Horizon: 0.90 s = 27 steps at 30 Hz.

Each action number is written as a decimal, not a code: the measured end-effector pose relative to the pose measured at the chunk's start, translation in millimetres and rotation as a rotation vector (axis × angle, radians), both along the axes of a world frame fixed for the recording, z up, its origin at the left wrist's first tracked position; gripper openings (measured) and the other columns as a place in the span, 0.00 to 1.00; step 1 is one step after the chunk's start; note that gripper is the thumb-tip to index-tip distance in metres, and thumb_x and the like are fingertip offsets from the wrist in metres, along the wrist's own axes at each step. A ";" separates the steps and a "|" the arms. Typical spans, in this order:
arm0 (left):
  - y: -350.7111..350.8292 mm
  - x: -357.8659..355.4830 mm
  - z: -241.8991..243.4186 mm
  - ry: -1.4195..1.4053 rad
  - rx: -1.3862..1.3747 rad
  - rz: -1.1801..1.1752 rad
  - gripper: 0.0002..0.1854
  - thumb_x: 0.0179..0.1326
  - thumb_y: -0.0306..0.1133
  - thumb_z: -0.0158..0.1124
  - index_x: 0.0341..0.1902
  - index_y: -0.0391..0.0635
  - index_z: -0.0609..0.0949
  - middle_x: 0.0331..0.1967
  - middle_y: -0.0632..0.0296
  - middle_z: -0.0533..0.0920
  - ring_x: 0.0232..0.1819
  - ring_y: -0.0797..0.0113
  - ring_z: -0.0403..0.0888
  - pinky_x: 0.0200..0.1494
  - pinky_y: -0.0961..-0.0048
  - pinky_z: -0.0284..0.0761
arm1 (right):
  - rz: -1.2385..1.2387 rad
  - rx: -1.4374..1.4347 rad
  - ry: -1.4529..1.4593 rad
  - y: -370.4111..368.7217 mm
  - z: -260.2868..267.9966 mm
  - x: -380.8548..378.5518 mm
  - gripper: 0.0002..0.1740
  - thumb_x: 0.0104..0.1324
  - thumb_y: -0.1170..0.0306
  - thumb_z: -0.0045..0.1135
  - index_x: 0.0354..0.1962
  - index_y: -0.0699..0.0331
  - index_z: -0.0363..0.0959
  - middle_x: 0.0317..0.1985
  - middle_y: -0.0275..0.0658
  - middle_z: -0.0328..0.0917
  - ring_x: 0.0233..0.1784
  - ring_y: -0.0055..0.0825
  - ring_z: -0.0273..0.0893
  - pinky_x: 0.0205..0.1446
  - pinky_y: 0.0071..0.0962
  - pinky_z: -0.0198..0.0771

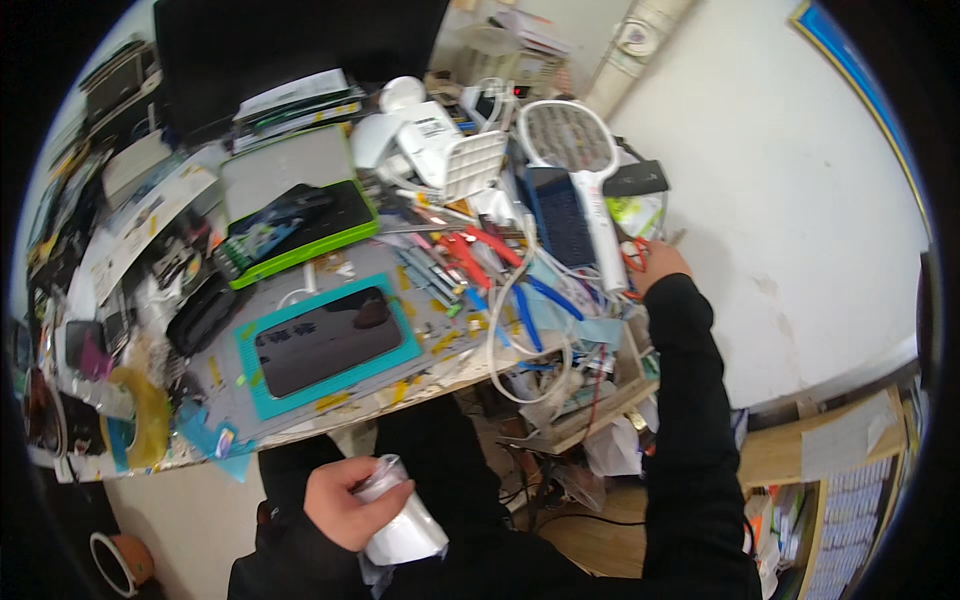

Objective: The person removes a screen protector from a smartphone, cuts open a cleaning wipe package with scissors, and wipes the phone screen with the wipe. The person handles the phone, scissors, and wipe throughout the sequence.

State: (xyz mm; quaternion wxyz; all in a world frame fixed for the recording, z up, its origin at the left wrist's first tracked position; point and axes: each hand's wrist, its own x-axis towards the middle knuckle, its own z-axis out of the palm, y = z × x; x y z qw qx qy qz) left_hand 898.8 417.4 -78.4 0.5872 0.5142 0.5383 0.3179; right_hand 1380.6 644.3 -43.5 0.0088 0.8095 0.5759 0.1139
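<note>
My left hand (349, 501) grips a white packet in clear plastic (409, 525) above my lap. At the bench's right end, my right hand (660, 264) is at the orange-handled scissors (636, 255), with fingers around or against the handles; the blades are not plain to see. Close beside it lies a white mosquito-swatter racket (600, 225). A dark smartphone or phone screen (330, 341) rests on a teal mat (259, 397) near the bench's front edge.
Red-handled pliers (469, 259), blue-handled pliers (527, 315) and a looped white cable (491, 352) lie mid-right. A green-edged case (300, 262) stands behind the mat. An open, cluttered drawer (600, 420) juts out at right. Yellow tape (154, 420) sits left; a wall (780, 225) bounds the right.
</note>
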 end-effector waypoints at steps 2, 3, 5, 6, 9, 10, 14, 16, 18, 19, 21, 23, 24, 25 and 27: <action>1.9 -0.7 3.0 0.020 0.000 0.006 0.13 0.57 0.36 0.77 0.31 0.37 0.85 0.22 0.60 0.82 0.24 0.73 0.79 0.31 0.74 0.73 | -0.009 -0.098 -0.081 4.9 3.7 -12.2 0.24 0.56 0.63 0.71 0.48 0.66 0.78 0.50 0.56 0.79 0.55 0.53 0.81 0.59 0.45 0.79; 1.9 -1.0 -0.7 0.011 -0.031 -0.016 0.14 0.57 0.36 0.77 0.31 0.36 0.85 0.22 0.61 0.82 0.25 0.74 0.79 0.31 0.74 0.73 | -0.029 -0.123 -0.097 4.9 8.1 -14.4 0.24 0.55 0.64 0.72 0.48 0.67 0.79 0.50 0.57 0.79 0.55 0.52 0.82 0.60 0.44 0.79; -0.1 -1.8 -6.0 0.015 -0.089 -0.069 0.13 0.59 0.36 0.76 0.33 0.36 0.85 0.23 0.60 0.81 0.26 0.73 0.79 0.31 0.74 0.73 | -0.008 -0.215 -0.142 12.4 10.7 -20.8 0.23 0.53 0.66 0.72 0.45 0.68 0.82 0.50 0.56 0.81 0.54 0.51 0.83 0.58 0.42 0.80; -1.2 -2.5 -6.5 0.032 -0.095 -0.073 0.13 0.60 0.36 0.75 0.34 0.37 0.86 0.24 0.60 0.82 0.26 0.73 0.79 0.32 0.74 0.73 | -0.022 -0.246 -0.130 13.3 15.7 -30.0 0.22 0.53 0.66 0.72 0.45 0.68 0.82 0.50 0.56 0.82 0.54 0.50 0.83 0.58 0.42 0.81; -6.8 -3.3 -11.8 0.026 -0.105 -0.107 0.11 0.62 0.35 0.73 0.40 0.38 0.86 0.28 0.60 0.83 0.30 0.73 0.80 0.36 0.74 0.75 | -0.054 -0.247 -0.184 4.8 30.7 -38.2 0.20 0.54 0.63 0.69 0.42 0.65 0.85 0.47 0.53 0.85 0.52 0.47 0.85 0.54 0.41 0.83; -9.2 -6.2 -15.9 0.002 -0.110 -0.120 0.11 0.63 0.34 0.72 0.43 0.38 0.86 0.30 0.60 0.83 0.32 0.73 0.81 0.39 0.74 0.75 | -0.053 -0.232 -0.199 0.0 35.3 -31.1 0.20 0.54 0.61 0.69 0.42 0.64 0.85 0.45 0.52 0.86 0.51 0.47 0.86 0.54 0.41 0.83; -13.7 -20.1 -19.0 -0.180 -0.191 -0.100 0.16 0.66 0.30 0.68 0.55 0.39 0.84 0.39 0.60 0.85 0.41 0.73 0.82 0.49 0.74 0.76 | -0.157 -0.084 -0.162 -30.8 51.5 -22.7 0.34 0.58 0.39 0.63 0.37 0.64 0.85 0.40 0.55 0.86 0.47 0.54 0.85 0.52 0.47 0.80; -11.8 -26.1 -19.7 -0.248 -0.243 -0.121 0.17 0.67 0.27 0.64 0.59 0.39 0.83 0.42 0.60 0.85 0.44 0.73 0.81 0.52 0.75 0.75 | -0.185 -0.092 -0.086 -52.6 56.8 14.9 0.32 0.58 0.43 0.63 0.37 0.68 0.84 0.39 0.57 0.86 0.46 0.56 0.85 0.50 0.48 0.78; -8.3 -25.6 -16.3 -0.223 -0.210 -0.165 0.19 0.66 0.28 0.63 0.60 0.38 0.82 0.42 0.59 0.85 0.44 0.73 0.81 0.51 0.74 0.76 | -0.055 0.099 0.222 -90.5 41.4 99.9 0.24 0.62 0.53 0.65 0.36 0.70 0.82 0.28 0.50 0.84 0.28 0.41 0.84 0.35 0.42 0.78; -8.7 -28.1 -16.6 -0.195 -0.212 -0.178 0.17 0.66 0.28 0.65 0.58 0.38 0.83 0.42 0.60 0.85 0.44 0.73 0.81 0.51 0.75 0.76 | -0.131 0.162 0.767 -109.0 40.7 107.0 0.17 0.64 0.61 0.63 0.41 0.68 0.79 0.22 0.40 0.78 0.20 0.27 0.77 0.22 0.30 0.70; -10.9 -27.8 -10.8 -0.132 -0.221 -0.172 0.17 0.65 0.28 0.67 0.56 0.38 0.84 0.43 0.60 0.85 0.44 0.73 0.81 0.51 0.75 0.76 | 0.153 0.232 1.067 -135.3 31.9 74.0 0.14 0.67 0.63 0.58 0.43 0.65 0.73 0.20 0.31 0.66 0.15 0.19 0.65 0.18 0.20 0.58; -12.4 -24.9 -6.4 -0.115 -0.209 -0.164 0.16 0.64 0.28 0.69 0.55 0.38 0.85 0.42 0.60 0.86 0.43 0.74 0.82 0.50 0.75 0.77 | 0.202 0.194 1.289 -156.4 21.4 14.9 0.20 0.73 0.52 0.55 0.35 0.62 0.68 0.26 0.30 0.67 0.17 0.17 0.58 0.21 0.19 0.48; -14.0 -22.4 -2.3 -0.104 -0.209 -0.163 0.16 0.64 0.28 0.70 0.54 0.38 0.85 0.42 0.60 0.86 0.43 0.74 0.82 0.50 0.75 0.77 | 0.372 0.049 1.455 -168.2 -5.4 16.5 0.27 0.77 0.44 0.47 0.41 0.63 0.72 0.30 0.31 0.69 0.22 0.17 0.62 0.23 0.21 0.48; -11.3 -19.6 -0.6 -0.095 -0.208 -0.179 0.16 0.63 0.28 0.70 0.54 0.38 0.85 0.42 0.60 0.86 0.42 0.74 0.83 0.50 0.75 0.77 | 0.505 -0.127 1.457 -178.8 -7.8 -34.0 0.32 0.74 0.40 0.49 0.48 0.64 0.72 0.36 0.32 0.71 0.28 0.20 0.65 0.30 0.24 0.56; -12.0 -16.3 3.2 -0.040 -0.198 -0.194 0.19 0.62 0.27 0.73 0.56 0.37 0.83 0.43 0.59 0.87 0.43 0.73 0.84 0.50 0.75 0.78 | 0.783 -0.459 1.365 -186.4 -21.0 -102.4 0.40 0.64 0.39 0.61 0.58 0.66 0.70 0.46 0.39 0.73 0.41 0.30 0.71 0.42 0.31 0.66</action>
